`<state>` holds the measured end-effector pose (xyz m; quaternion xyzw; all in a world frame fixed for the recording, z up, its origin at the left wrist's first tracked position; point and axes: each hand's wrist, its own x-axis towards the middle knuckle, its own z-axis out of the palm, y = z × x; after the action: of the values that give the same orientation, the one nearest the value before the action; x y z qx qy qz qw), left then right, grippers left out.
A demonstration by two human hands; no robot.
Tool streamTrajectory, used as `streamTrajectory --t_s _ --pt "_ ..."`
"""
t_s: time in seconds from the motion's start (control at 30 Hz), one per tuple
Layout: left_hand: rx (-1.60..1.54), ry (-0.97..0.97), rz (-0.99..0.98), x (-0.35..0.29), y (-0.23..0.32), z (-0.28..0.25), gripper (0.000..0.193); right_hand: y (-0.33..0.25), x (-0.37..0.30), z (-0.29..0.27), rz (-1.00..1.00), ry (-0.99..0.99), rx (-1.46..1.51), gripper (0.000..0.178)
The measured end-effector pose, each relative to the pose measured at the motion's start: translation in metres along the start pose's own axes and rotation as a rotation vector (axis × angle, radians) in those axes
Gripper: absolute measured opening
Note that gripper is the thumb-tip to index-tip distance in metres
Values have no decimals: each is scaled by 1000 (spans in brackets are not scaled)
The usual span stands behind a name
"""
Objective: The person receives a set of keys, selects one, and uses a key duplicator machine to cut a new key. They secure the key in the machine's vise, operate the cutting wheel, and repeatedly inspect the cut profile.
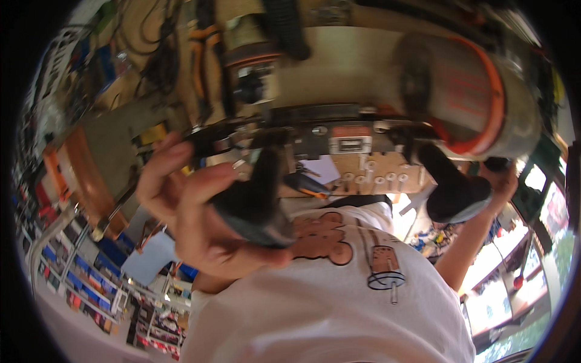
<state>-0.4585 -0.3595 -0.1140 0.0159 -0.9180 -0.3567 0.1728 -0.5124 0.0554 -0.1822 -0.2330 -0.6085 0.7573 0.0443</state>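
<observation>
My left hand [193, 212] is closed around a black handle [257, 199] of a large power tool. The tool has a dark metal base [315, 130] and a grey cylindrical motor housing with an orange band [478, 91]. My right hand [501, 181] holds the rounded black knob handle [451, 190] on the tool's other side; most of its fingers are hidden behind the knob. My white printed T-shirt [339, 296] fills the lower middle, right under the tool.
A wooden board with a row of small round pieces [378, 175] lies behind the tool. Cables and orange-handled tools [203, 54] hang at the top left. Shelves with small coloured packs [78, 278] are at the lower left, bright windows [502, 290] at the lower right.
</observation>
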Motion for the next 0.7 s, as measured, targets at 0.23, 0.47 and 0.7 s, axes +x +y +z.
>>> streamTrajectory --t_s 0.23,0.47,0.7 --pt "-44 -85 190 8 -13 -5 92 -6 5 -23 139 -19 131 42" --pt "-124 -71 192 7 -19 -2 93 -7 9 -36 186 -151 131 42" --pt "-158 -53 190 7 -21 0 93 -16 10 -21 227 -131 -33 42"
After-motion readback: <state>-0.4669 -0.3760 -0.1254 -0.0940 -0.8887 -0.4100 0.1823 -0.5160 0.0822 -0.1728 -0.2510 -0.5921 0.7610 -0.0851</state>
